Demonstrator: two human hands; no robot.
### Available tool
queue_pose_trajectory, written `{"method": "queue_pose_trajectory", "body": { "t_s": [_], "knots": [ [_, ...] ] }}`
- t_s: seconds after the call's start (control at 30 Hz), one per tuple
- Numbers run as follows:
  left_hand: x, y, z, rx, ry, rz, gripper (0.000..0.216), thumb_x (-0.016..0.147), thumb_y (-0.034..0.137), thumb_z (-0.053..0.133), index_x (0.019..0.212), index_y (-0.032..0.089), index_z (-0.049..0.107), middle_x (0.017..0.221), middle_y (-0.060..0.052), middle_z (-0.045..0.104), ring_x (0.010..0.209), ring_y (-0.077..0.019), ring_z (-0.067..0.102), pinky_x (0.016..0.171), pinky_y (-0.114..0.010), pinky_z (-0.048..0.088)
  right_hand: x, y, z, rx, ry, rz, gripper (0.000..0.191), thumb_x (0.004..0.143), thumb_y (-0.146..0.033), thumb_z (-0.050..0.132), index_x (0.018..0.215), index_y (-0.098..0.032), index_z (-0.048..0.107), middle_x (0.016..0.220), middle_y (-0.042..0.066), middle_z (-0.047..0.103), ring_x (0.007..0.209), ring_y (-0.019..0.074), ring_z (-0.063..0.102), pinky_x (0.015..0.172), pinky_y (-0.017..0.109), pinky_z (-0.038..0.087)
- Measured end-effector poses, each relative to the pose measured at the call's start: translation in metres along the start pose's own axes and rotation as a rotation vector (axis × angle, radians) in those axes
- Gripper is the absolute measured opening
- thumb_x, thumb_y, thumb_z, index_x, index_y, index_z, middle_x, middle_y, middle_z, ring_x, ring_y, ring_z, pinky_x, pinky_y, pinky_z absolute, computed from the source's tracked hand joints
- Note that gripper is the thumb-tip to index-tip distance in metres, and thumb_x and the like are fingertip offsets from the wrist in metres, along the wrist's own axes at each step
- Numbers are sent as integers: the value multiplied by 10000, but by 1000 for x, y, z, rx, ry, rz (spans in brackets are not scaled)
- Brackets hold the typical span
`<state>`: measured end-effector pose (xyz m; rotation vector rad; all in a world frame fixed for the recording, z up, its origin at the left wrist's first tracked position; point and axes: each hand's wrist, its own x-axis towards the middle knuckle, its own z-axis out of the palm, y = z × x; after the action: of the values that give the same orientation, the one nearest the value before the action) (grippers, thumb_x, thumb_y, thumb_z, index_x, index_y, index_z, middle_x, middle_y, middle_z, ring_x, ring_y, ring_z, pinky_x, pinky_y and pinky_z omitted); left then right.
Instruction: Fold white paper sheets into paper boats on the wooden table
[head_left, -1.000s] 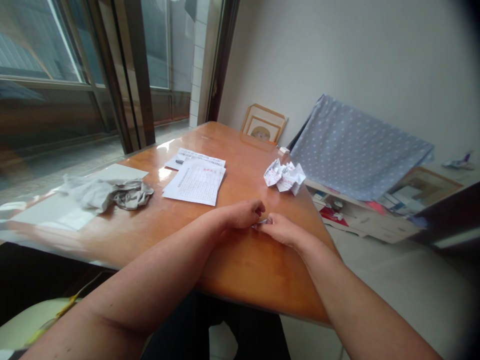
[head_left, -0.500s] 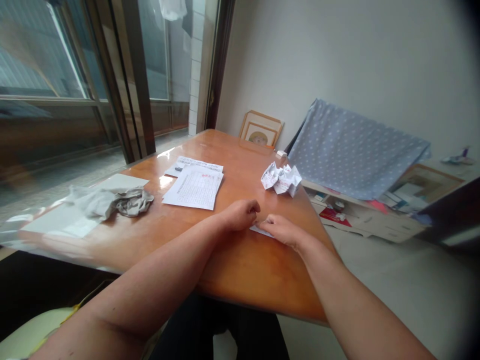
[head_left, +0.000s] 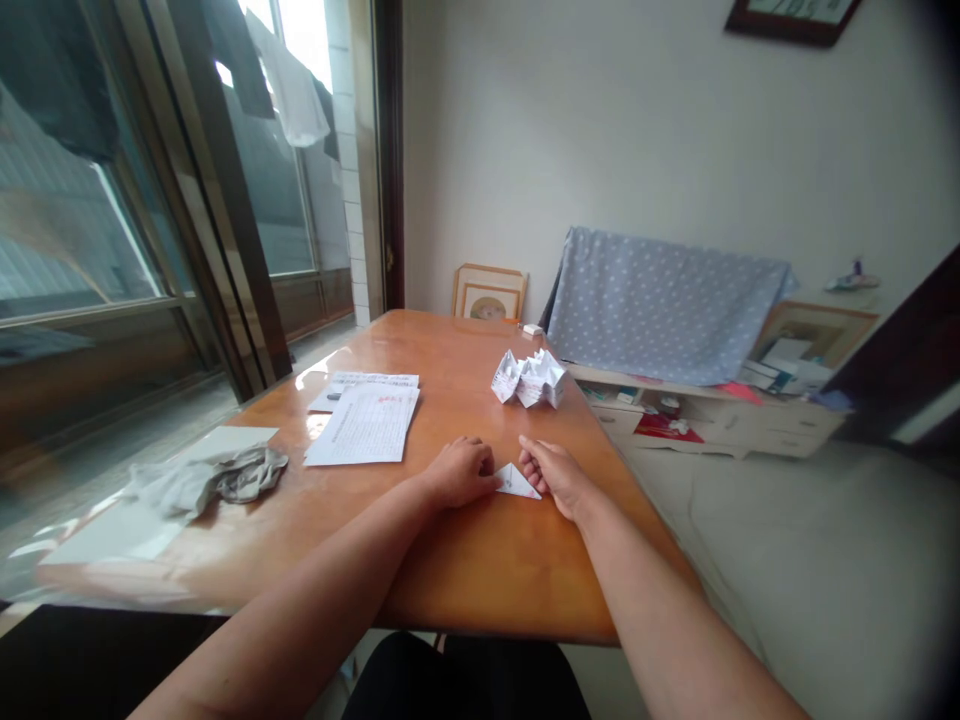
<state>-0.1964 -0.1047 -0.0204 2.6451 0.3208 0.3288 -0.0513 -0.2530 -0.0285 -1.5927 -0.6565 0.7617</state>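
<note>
Left hand (head_left: 466,472) half-open, touching paper triangle (head_left: 514,483); right hand (head_left: 556,478) curled

paper triangle (head_left: 516,483) now more visible

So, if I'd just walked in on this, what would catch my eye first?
Probably the small folded white paper triangle on the brown table, lying between the left hand and the right hand. Next, the cluster of folded white papers standing farther back, near the table's right edge. Beyond it, the big spotted blue-grey cloth hangs in front of the pale wall.
</note>
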Motion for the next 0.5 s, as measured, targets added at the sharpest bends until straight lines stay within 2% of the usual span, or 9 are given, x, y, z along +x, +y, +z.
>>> {"method": "queue_pose_trajectory", "body": {
  "t_s": [0.2, 0.3, 0.37, 0.5],
  "knots": [
    [2, 14, -1, -69, -46, -100, 121, 721, 208, 654, 833, 188, 612, 858, -29, 667, 771, -180, 590, 655, -262, 436, 5, 5, -1, 176, 62, -25, 424, 833, -584, 639, 778, -166, 596, 618, -5, 556, 480, 80, 459, 421, 184, 329],
    [1, 20, 2, -139, -46, -214, 371, 672, 131, 647, 1037, 173, 593, 876, -24, 676, 709, -155, 592, 592, -234, 416, 7, 7, 0, 247, 118, -56, 393, 813, -545, 681, 776, -160, 615, 643, 11, 588, 514, 89, 507, 452, 189, 380],
    [-3, 23, 5, -189, -47, -293, 449, 660, 121, 648, 1102, 156, 581, 860, -30, 680, 656, -149, 592, 553, -229, 402, 6, 8, 1, 291, 155, -79, 374, 795, -523, 706, 766, -161, 617, 657, 20, 608, 534, 97, 531, 474, 199, 411],
    [-17, 31, 12, -275, -15, -365, 294, 606, 98, 664, 892, 159, 648, 711, -18, 649, 602, -168, 568, 543, -250, 367, -6, 13, 3, 355, 249, -131, 353, 755, -495, 751, 756, -172, 610, 687, 28, 635, 583, 121, 577, 522, 228, 461]
  ]
}}
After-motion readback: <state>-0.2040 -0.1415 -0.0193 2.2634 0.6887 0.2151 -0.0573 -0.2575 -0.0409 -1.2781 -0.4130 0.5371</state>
